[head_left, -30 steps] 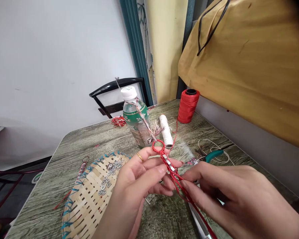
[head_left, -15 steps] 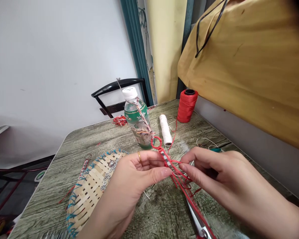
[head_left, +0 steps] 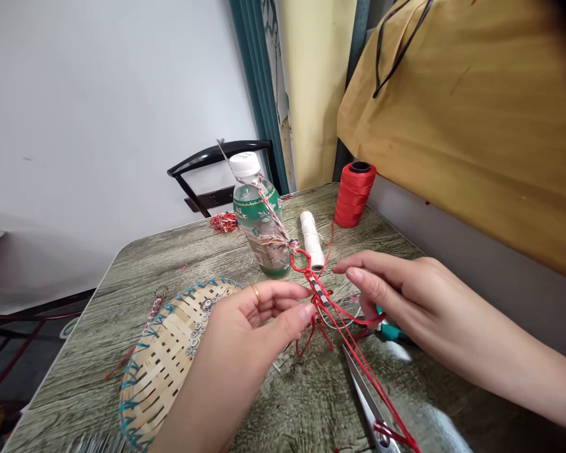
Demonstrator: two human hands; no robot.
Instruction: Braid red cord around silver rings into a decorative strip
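A red cord braid [head_left: 319, 290] with grey and white bands hangs from a red ring [head_left: 300, 260], tied by twisted threads to a plastic bottle [head_left: 259, 217]. My left hand [head_left: 268, 318] is at the braid's left side, thumb and index fingertips slightly apart. My right hand [head_left: 396, 292] hovers to the right with thumb and index parted; a loop of red cord passes beside its lower fingers, and whether they touch it is unclear. Long red cords [head_left: 372, 377] stretch toward the front, crossing the scissors [head_left: 368, 399] on the table.
A woven bamboo tray [head_left: 163, 365] with several small metal rings lies at left. Behind the braid are a white thread roll [head_left: 312, 242] and a red thread spool [head_left: 355, 195]. Teal-handled pliers [head_left: 391, 332] lie beneath my right hand. A yellow cloth [head_left: 462, 126] hangs at right.
My right hand has let go of the red cord it pinched, and its thumb and index have spread. My left fingertips have loosened from the braid. The view has shifted slightly.
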